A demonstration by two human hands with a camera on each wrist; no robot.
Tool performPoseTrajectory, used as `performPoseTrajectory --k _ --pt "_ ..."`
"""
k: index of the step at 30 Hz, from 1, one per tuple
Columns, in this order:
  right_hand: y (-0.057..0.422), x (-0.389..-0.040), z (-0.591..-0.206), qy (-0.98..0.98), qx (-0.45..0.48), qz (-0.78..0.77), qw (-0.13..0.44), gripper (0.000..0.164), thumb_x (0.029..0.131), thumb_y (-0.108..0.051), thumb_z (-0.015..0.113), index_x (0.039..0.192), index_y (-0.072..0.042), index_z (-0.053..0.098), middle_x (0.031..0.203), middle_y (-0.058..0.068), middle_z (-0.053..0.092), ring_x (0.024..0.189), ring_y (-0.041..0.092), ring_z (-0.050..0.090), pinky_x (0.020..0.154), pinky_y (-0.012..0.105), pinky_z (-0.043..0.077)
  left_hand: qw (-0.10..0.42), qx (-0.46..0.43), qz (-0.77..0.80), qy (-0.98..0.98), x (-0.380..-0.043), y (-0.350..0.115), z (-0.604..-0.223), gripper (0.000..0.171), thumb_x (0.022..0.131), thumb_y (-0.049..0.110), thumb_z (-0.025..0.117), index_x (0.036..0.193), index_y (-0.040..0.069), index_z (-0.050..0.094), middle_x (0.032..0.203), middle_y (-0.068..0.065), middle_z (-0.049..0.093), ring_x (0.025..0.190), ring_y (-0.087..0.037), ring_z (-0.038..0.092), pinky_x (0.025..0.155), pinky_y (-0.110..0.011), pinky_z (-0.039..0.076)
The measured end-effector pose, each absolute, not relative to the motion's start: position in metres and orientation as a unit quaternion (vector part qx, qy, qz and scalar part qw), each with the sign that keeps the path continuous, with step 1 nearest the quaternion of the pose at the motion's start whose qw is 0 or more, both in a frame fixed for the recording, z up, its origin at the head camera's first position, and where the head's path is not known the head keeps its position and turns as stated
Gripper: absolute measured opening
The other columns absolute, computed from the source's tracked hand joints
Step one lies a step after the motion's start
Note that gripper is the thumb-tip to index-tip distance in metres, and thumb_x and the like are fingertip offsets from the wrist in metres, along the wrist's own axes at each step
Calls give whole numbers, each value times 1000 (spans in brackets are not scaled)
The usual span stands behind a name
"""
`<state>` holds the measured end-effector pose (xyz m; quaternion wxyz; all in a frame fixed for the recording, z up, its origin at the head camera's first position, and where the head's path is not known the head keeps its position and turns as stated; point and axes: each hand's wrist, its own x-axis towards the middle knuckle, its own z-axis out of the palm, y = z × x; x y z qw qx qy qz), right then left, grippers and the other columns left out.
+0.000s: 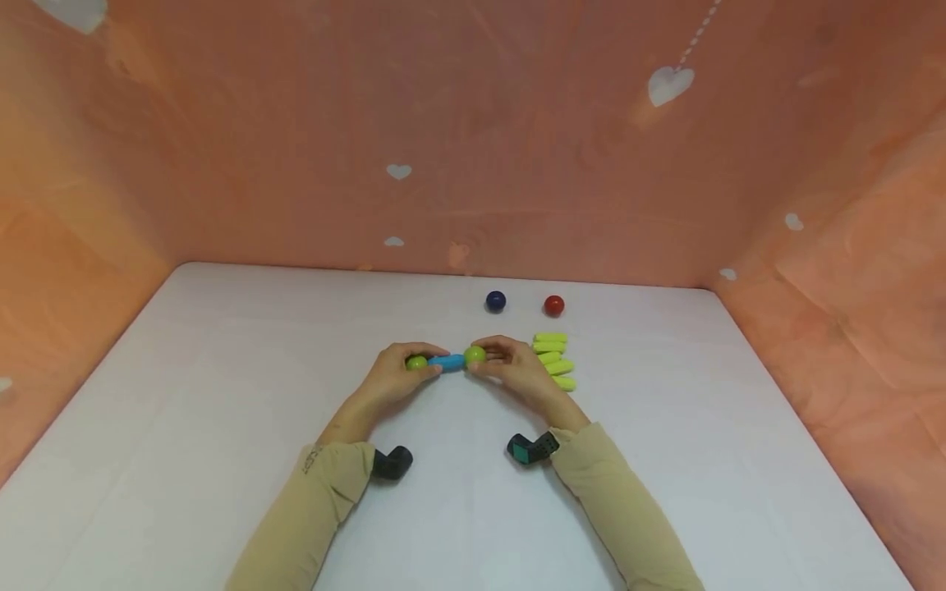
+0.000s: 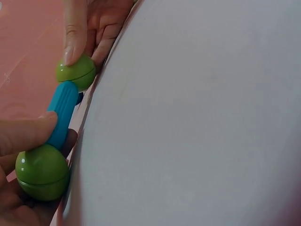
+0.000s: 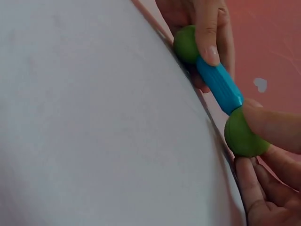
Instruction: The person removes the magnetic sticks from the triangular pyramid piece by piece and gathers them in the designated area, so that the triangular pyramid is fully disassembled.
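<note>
A ribbed blue rod (image 1: 447, 363) spans between two glossy green balls, one at each end. My left hand (image 1: 395, 371) pinches the rod between thumb and fingers, with the left green ball (image 2: 42, 172) lying against its palm side. At the other end, my right hand (image 1: 521, 373) grips the right green ball (image 3: 244, 134), thumb on one side and fingers on the other. Both wrist views show the rod's ends meeting the balls. The joined piece sits close over the white table (image 1: 443, 525) in the head view.
Several yellow-green rods (image 1: 554, 368) lie in a stack just right of my right hand. Beyond the hands, a dark blue ball (image 1: 496, 301) and a red ball (image 1: 554, 305) rest near the table's far edge. An orange cloth (image 1: 517, 205) with pale hearts encloses the back and sides.
</note>
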<state>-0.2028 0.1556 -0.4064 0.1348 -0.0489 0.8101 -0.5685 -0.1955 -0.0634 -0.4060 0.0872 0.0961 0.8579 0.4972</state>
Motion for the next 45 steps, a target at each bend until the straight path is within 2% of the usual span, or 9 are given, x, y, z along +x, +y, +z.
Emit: performPoseTrajectory --k 6,12,16,23,32,40,45 --pt "149 -206 -410 792 -24 -592 145 42 87 -19 70 127 -9 59 120 9 63 107 18 57 84 25 46 85 101 489 862 -195 -72 -409 25 89 16 67 113 10 70 123 -13 64 123 -31 51 108 -47 35" --pt "138 -212 -408 792 6 -604 91 42 87 -21 71 125 -9 61 120 9 65 112 19 58 97 34 47 81 117 498 856 -196 -73 -408 26 88 17 67 113 10 70 122 -13 65 122 -31 52 107 -48 36" --pt "136 -217 -404 772 47 -630 63 43 85 -15 72 126 -8 61 123 10 63 114 21 57 102 36 45 81 119 500 854 -196 -70 -408 25 88 17 68 112 11 71 123 -12 65 122 -31 52 107 -48 35" --pt "137 -228 -400 746 110 -656 18 45 82 -10 72 126 -7 60 123 11 61 111 20 55 95 31 45 86 104 504 853 -197 -64 -410 25 88 17 68 112 12 71 124 -12 64 121 -30 52 107 -47 36" --pt "136 -240 -410 779 136 -610 -44 43 80 -6 74 120 -1 61 115 16 62 103 24 59 77 21 48 94 97 517 845 -197 -59 -417 24 88 16 68 112 12 71 125 -11 63 123 -29 51 107 -47 36" --pt "133 -242 -411 804 135 -577 -54 41 81 -9 74 120 -4 62 117 16 62 105 26 58 84 30 51 92 93 520 844 -197 -59 -417 24 88 16 68 112 12 71 125 -12 63 123 -30 51 107 -47 35" --pt "133 -241 -410 802 143 -577 -48 43 82 -11 73 122 -5 61 120 15 61 107 25 57 86 31 50 98 88 528 839 -196 -57 -415 24 87 15 69 111 13 72 124 -11 64 121 -28 52 107 -46 36"
